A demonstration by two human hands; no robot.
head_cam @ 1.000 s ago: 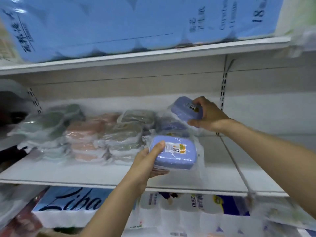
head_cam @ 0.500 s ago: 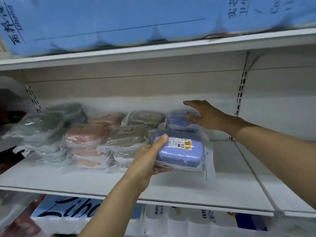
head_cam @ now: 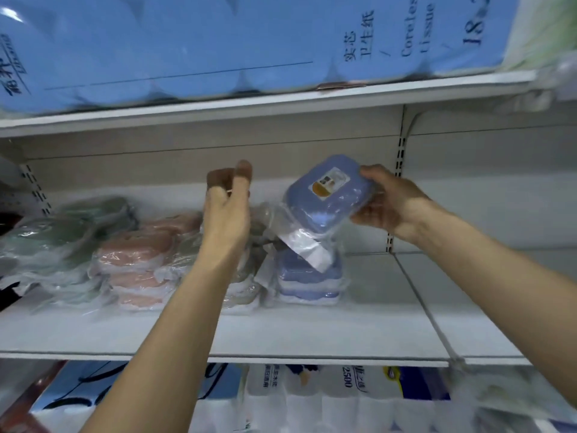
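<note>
Shelf [head_cam: 343, 332]: white, carrying wrapped green, pink and blue boxes.
Left hand [head_cam: 226, 210]: raised, fingers loosely curled, empty; no longer holding its box.
Blue box [head_cam: 327, 195]: tilted above the shelf's blue stack [head_cam: 307, 276], newly lifted.
Right hand [head_cam: 387, 201]: grips its right end.

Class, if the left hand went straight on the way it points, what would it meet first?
The left hand would probably meet the back panel above the wrapped boxes; depth is unclear.
</note>
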